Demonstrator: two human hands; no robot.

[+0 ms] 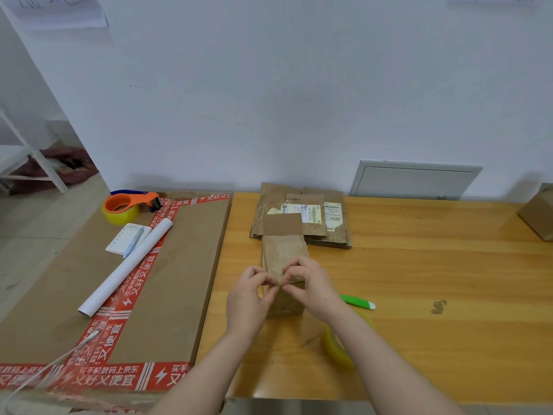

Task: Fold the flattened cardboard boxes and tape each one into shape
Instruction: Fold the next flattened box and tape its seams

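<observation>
While the wooden surface (419, 280) takes up most of the right side, a big flat carton (179, 265) with red printed tape along its edges fills the left, butted right up against it. At the back of the surface, near the wall, sits the stack of flattened boxes (332, 232), a couple with shipping labels facing up. Just in front of that stack, and touching it, is the small box (284, 253) already folded into shape, lying lengthwise toward the person with a shiny strip of clear tape on top.

Both hands are on its near top edge. The left hand (247, 301) and right hand (314, 290) have fingers curled in, and the fingertips meet in a pinch right at that edge. Whether it's a tape end or the cardboard itself between them, can't tell.

A yellowish tape roll (336, 348) lies on the surface, partly under the right forearm. Over on the carton there's an orange tape dispenser (128, 205) at the far corner, then a white paper tube (125, 266) lying diagonally beside a small notepad (119, 239). A green marker (357, 301) with a white tip lies just right of the right hand.
</observation>
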